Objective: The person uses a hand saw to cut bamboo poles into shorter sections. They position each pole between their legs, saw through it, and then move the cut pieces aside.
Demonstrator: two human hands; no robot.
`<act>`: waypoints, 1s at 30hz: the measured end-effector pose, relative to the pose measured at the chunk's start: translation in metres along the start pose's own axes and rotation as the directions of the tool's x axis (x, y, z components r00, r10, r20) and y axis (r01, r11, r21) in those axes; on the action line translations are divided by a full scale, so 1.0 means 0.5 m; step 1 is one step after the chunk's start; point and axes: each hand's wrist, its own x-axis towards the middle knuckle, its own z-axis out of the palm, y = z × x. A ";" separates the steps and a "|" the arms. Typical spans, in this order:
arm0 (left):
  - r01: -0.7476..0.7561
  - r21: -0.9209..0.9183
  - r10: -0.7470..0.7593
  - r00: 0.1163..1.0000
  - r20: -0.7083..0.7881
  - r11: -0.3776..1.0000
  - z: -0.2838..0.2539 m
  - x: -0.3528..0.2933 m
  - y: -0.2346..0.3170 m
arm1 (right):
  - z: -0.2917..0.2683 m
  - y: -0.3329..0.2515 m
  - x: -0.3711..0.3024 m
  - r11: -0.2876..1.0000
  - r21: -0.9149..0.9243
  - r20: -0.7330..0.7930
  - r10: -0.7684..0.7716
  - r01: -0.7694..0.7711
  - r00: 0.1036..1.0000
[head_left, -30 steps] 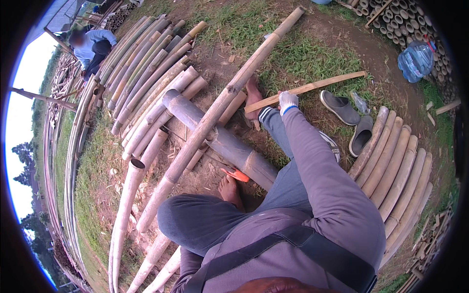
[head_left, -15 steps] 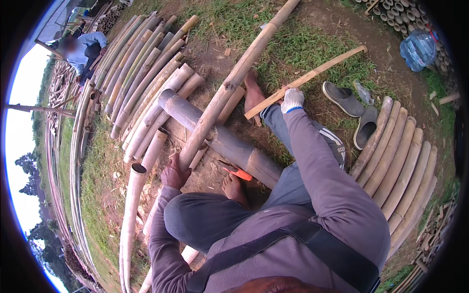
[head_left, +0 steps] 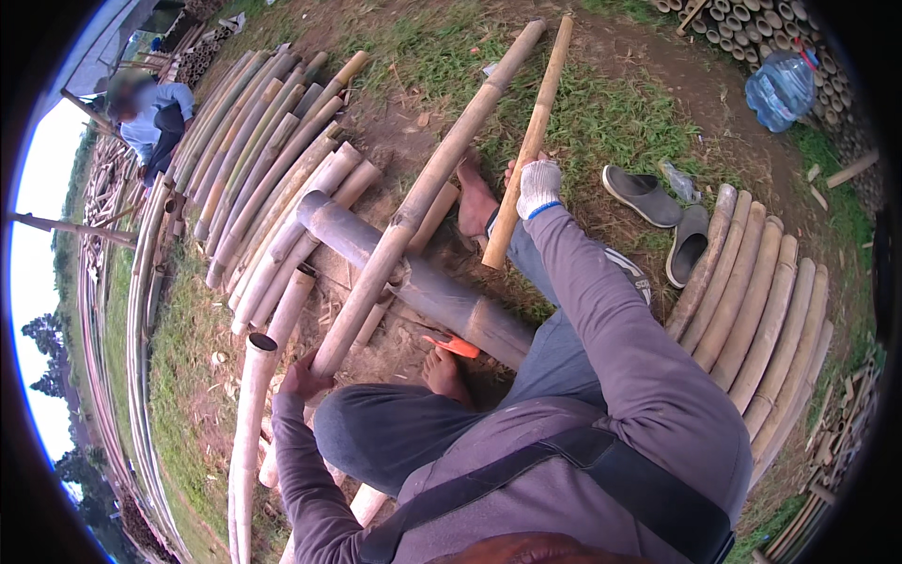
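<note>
Head view: Working among stacked bamboo poles (head_left: 249,155)

My left hand (head_left: 303,378) is gripping the near end of a long bamboo pole (head_left: 451,155), which is lying across a thick, dark bamboo trunk (head_left: 442,301). My white-gloved right hand (head_left: 538,185) is clasping a split bamboo strip (head_left: 543,103), which is slanting up and away beside my bare foot (head_left: 477,199). An orange-handled tool (head_left: 453,345) is lying just beside the trunk. Grey shoes (head_left: 644,195) are sitting to the right, and a person in light blue (head_left: 141,127) is sitting farther off, left.
</note>
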 end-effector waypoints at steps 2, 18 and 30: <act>0.002 -0.008 -0.002 1.000 -0.007 1.000 0.003 0.003 -0.019 | 0.028 0.002 0.035 0.999 0.026 -0.002 0.047 -0.047 0.999; -0.022 0.033 0.022 1.000 -0.019 0.999 0.016 0.017 -0.024 | 0.096 0.048 0.278 0.973 0.137 0.027 0.183 -0.185 0.983; 0.039 -0.038 -0.041 0.998 -0.041 0.998 0.011 0.015 0.006 | 0.126 0.105 0.326 0.904 0.304 0.056 0.297 -0.300 0.953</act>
